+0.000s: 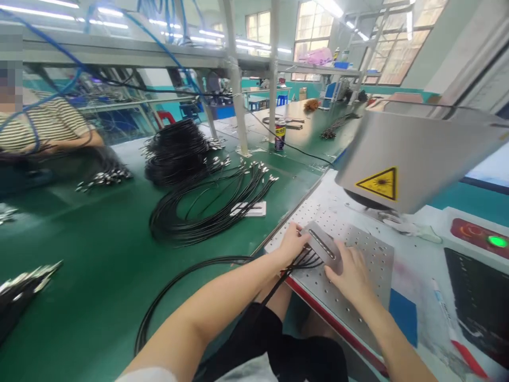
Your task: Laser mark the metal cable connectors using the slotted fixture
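Grey rectangular block with a long narrow slot (324, 246) is held slightly tilted above the near part of a perforated silver metal plate (379, 270); whether the plate is touched by its underside cannot be told. Its far left end is pinched between the thumb and fingers of the left hand (293, 245), and its near right end is clasped by the right hand (352, 269), so both hands are closed narrowly on it. By this two-ended grip the block is probably kept level and the slot left uncovered on top. In the slot a row of small pale pieces can be seen, probably the ends of the thin black cables (308, 259) that are gathered under the block and led off the near edge, presumably so that the top is kept free of them.

Above the plate, a light grey machine head with a yellow triangular warning label (379, 184) is mounted. To the right are placed a control box with a lit green button (497, 242) and a red-and-white marker pen (449, 313). On the green table (99, 276) to the left, loose black cables with silver ends (167, 225) are laid in a curve, their tips fanned out, perhaps for easy picking. Behind them a tall black cable coil (175, 154) is stacked, and farther left a person in a striped shirt (59, 122) is seated.
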### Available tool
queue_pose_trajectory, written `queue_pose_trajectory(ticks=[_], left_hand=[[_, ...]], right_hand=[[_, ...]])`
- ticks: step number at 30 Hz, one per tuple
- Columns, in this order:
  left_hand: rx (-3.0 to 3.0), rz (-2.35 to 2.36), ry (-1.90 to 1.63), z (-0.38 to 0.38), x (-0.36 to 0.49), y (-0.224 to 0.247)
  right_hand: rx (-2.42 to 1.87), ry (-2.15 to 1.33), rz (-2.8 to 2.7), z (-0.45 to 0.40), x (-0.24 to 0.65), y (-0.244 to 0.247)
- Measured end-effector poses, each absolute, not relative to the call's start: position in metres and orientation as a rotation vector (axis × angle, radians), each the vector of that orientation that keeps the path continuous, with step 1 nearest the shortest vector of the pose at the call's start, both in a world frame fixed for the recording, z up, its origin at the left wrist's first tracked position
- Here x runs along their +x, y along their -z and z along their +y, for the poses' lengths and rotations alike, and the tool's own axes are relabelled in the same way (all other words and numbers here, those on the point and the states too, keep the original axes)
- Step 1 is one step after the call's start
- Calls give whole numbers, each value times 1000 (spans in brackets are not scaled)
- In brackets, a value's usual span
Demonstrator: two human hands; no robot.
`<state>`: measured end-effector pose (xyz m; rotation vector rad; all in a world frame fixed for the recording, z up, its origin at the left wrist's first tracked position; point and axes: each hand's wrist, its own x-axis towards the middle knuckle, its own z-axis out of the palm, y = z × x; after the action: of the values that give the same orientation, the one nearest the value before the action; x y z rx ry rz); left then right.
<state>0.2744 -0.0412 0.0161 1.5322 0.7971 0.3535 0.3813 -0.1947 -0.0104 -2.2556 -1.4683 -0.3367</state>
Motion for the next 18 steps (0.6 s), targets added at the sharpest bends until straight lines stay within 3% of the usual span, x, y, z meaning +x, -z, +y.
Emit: queue_pose_trajectory(ticks=[4, 9, 13, 18], left_hand=[[1453, 506, -323, -14, 204, -64], [2462, 305, -562, 2, 95, -108], [3048, 169, -611, 1, 49, -78], [3112, 292, -639, -7, 34, -20]], right_hand=[[-2027, 399, -1442, -174, 319, -2], [-1702, 178, -1633, -132, 260, -23], [-1545, 51, -1753, -107, 237, -31], [-1491, 147, -2031, -98, 222, -19]])
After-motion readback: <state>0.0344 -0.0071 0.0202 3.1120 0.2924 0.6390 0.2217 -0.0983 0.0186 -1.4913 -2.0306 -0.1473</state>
